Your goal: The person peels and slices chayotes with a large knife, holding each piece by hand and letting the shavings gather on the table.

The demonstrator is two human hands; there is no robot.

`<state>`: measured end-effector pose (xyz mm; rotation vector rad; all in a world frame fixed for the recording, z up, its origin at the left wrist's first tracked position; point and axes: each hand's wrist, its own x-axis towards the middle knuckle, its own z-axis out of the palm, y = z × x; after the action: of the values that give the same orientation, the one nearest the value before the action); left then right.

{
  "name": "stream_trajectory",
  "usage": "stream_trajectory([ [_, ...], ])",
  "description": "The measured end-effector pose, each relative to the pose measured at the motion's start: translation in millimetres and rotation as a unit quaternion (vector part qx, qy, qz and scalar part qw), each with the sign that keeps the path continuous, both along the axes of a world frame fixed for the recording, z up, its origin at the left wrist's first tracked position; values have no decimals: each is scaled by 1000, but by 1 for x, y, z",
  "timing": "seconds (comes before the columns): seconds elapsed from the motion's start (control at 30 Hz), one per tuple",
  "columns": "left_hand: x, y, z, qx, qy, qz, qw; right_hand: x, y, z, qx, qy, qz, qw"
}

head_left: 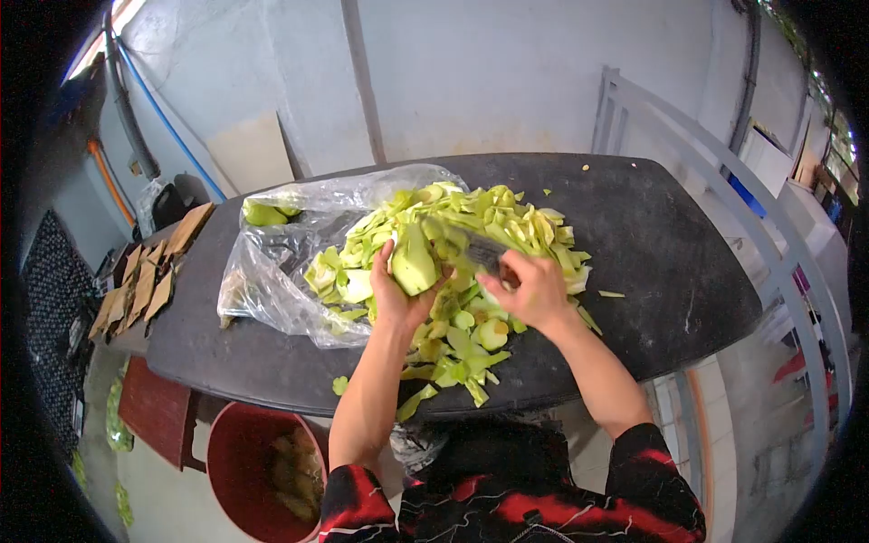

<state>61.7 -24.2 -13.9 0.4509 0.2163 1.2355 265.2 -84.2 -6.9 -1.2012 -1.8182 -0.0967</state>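
Observation:
My left hand [396, 294] is wrapped around a pale-green peeled fruit [415, 262], which looks like a green mango, held tilted above the table. To its right, my right hand [532, 288] grips a knife; its wide grey blade [484, 251] is blurred and points toward the fruit. The handle is hidden in my fingers. Beneath and behind both hands spreads a heap of green slices and peelings [520, 217]. More pieces [466, 353] lie close to the near edge. A clear plastic bag [281, 303] is spread at the left, with whole green fruits [265, 214] at its far corner.
All this rests on a dark table [661, 271] with a rounded edge. A reddish bucket [222, 471] stands on the floor at the lower left, holding something pale. Cardboard pieces [149, 276] lie at the left. A grey metal railing [715, 149] runs along the right.

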Motion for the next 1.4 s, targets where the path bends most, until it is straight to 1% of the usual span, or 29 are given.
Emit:
stream_trajectory([
  [0.07,4,-5,3,-13,6,31,999,-8,-2,-5,59,-17,57,996],
  [0.1,2,-1,-6,32,11,22,999,-11,-3,-6,59,-15,57,997],
  [0.13,-2,6,-13,31,13,21,999,-15,-6,-5,115,-58,77,989],
  [0.17,-5,12,-18,61,-48,-42,996,-20,-9,-5,170,-101,96,976],
  [0.2,-7,17,-24,89,-109,-105,984,-25,-10,-9,168,-100,94,976],
  [0.23,-4,11,-18,62,-136,-99,984,-31,-10,-12,196,-116,102,968],
  [0.27,-7,22,-29,90,-119,-91,985,-36,-10,-13,225,-133,110,959],
  [0.3,-13,33,-40,133,-60,-105,984,-40,-13,-13,223,-138,118,958],
  [0.33,-16,33,-35,175,0,-117,978,-43,-12,-12,223,-138,117,958],
  [0.37,-13,31,-34,174,0,-117,978,-46,-12,-12,228,-146,111,956],
  [0.43,-4,21,-31,31,-87,-71,993,-50,-11,-13,238,-166,94,952],
  [0.47,-4,21,-32,30,-88,-72,993,-50,-11,-13,237,-166,94,953],
  [0.53,-3,21,-34,91,-100,-96,986,-50,-9,-14,245,-169,87,951],
  [0.57,2,9,-20,-30,-148,-83,985,-49,-9,-13,243,-171,87,951],
  [0.6,3,3,-15,-31,-149,-82,985,-49,-9,-13,242,-180,79,950],
  [0.67,4,-4,-9,11,-100,-75,992,-49,-9,-14,239,-188,72,950],
  [0.7,4,-5,-9,-15,-131,-83,988,-49,-9,-14,240,-187,71,950],
  [0.8,4,-4,-6,-22,-108,-75,991,-46,-4,-17,240,-188,55,951],
  [0.87,-1,12,-25,57,-55,7,997,-38,3,-20,236,-189,38,952],
  [0.9,-6,25,-36,70,-65,19,995,-31,7,-20,187,-182,36,965],
  [0.93,-2,12,-20,27,-84,30,996,-25,10,-19,138,-177,34,974],
  [1.0,-4,6,-14,28,-49,43,997,-21,10,-15,144,-168,45,974],
  [1.03,-7,13,-20,29,-50,45,997,-22,6,-13,153,-170,54,972],
  [1.1,-13,32,-36,109,-31,-2,994,-27,3,-11,161,-163,91,969],
  [1.13,-5,14,-20,47,-3,58,997,-30,1,-7,161,-162,94,969],
  [1.2,-12,15,-25,75,-7,-11,997,-36,-7,2,177,-164,98,966],
  [1.23,-13,14,-26,72,-4,-12,997,-36,-6,0,184,-172,93,963],
  [1.3,-9,12,-24,120,-43,-38,991,-34,-7,-1,190,-172,96,962],
  [1.4,-4,-4,-9,83,-23,-27,996,-34,-13,-6,202,-186,93,957],
])
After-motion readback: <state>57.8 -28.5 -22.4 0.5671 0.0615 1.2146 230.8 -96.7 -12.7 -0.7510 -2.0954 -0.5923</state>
